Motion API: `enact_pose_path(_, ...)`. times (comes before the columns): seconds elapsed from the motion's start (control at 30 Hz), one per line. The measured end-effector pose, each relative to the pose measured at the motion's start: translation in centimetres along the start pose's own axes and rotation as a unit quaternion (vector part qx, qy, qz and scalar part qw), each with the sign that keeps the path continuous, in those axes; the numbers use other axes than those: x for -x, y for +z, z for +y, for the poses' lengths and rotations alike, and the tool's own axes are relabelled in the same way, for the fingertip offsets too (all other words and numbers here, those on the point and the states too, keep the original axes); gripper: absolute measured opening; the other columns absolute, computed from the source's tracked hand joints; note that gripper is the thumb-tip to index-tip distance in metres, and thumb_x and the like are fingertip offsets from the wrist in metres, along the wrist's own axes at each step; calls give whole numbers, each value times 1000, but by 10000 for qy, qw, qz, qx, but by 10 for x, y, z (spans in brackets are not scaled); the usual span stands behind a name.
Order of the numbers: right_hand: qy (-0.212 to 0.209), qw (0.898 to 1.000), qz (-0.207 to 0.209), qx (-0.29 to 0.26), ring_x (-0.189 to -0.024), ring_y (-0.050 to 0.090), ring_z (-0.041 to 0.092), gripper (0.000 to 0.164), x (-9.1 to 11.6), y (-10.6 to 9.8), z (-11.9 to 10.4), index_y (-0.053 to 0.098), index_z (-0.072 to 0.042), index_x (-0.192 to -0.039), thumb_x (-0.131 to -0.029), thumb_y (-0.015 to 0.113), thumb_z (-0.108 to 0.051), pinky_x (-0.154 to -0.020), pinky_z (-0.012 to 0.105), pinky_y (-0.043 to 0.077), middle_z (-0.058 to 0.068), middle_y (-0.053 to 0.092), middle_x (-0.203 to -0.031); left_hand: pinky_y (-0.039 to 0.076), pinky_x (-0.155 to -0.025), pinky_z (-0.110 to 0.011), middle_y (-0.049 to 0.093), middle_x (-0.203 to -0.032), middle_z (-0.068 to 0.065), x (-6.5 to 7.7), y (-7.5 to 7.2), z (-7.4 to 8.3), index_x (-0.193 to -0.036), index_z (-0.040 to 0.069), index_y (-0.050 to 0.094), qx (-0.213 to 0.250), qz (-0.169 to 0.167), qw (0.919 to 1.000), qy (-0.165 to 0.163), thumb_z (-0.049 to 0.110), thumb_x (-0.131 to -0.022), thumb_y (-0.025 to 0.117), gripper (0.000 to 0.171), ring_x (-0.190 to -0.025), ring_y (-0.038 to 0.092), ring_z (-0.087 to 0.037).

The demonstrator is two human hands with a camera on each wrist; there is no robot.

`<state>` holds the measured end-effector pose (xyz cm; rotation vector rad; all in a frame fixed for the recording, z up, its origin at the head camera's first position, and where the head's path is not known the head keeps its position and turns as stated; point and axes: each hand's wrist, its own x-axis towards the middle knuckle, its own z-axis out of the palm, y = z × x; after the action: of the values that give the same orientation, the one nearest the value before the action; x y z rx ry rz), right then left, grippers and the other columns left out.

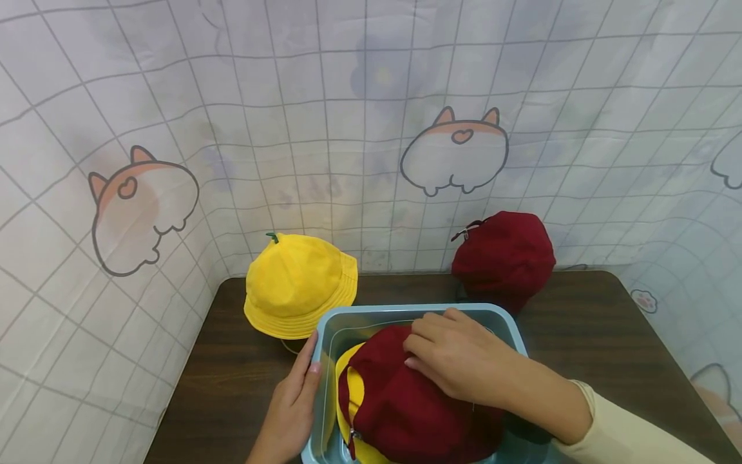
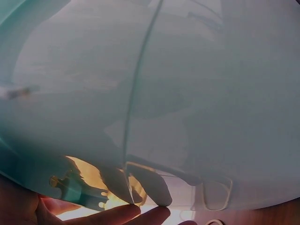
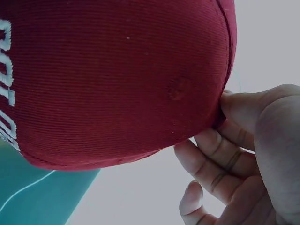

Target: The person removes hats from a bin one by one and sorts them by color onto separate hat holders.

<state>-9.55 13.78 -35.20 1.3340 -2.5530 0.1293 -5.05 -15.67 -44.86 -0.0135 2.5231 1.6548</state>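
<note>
A light blue plastic tub point(image 1: 406, 308) stands at the front of the table. Inside it a dark red cap point(image 1: 417, 412) lies over a yellow hat point(image 1: 343, 380). My right hand point(image 1: 458, 354) pinches the red cap's crown between thumb and fingertips; pale raised lettering point(image 3: 7, 89) shows on the cap in the right wrist view. Against the tub's left outer wall rests my left hand point(image 1: 292, 406), its fingers fairly straight. Close up, the left wrist view shows the tub wall point(image 2: 154, 103) with fingertips point(image 2: 157, 214) at its lower edge.
Behind the tub on the left, a yellow bucket hat point(image 1: 298, 280) with a green stem stands on the dark wooden table point(image 1: 232, 380). Another dark red cap point(image 1: 504, 254) is raised at the back right. A patterned cloth point(image 1: 371, 129) hangs behind the table.
</note>
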Motion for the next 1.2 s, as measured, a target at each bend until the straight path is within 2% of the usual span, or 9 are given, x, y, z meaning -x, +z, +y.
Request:
enact_pose_path(0.43,-67,9966,815,-18,-83,56,11,20,10,-4,5,75,-18,-102,-87,82,-28,-72,28,48,-5,66,-90,40,-114,-58,39,-163,3,-1,0,-2,-159,44,26,-51,18,10000,36,44,-111,38,50,-136,50,-25)
enact_pose_path(0.63,-162,9926,1205,22,-82,57,12,14,14,-6,8,74,-17,-102,-96,71,-29,-69,28,45,-4,65,-90,40,-113,-57,39,-163,3,0,0,-2,-159,45,27,-51,42,10000,44,42,-111,38,49,-137,49,-24)
enact_pose_path(0.77,-199,9889,1470,40,-83,57,12,21,15,-8,10,74,-16,-102,-102,62,-33,-68,29,46,-4,65,-91,40,-113,-57,39,-163,2,0,0,-2,-159,44,27,-38,32,10000,53,41,-111,38,49,-137,49,-25)
enact_pose_path(1.03,-106,9866,1628,-35,-84,59,11,18,17,-17,12,74,-17,-102,-100,66,-32,-69,30,47,-6,68,-91,42,-112,-56,38,-163,2,0,0,-3,-159,44,26,9,8,10000,81,42,-111,38,50,-138,49,-25)
enact_pose_path(1.2,-95,9846,1745,-39,-82,58,12,26,17,-22,14,74,-15,-100,-104,58,-35,-69,31,46,-4,66,-90,41,-113,-56,39,-163,4,0,0,-4,-159,45,27,-18,42,10000,82,42,-111,38,49,-138,48,-23)
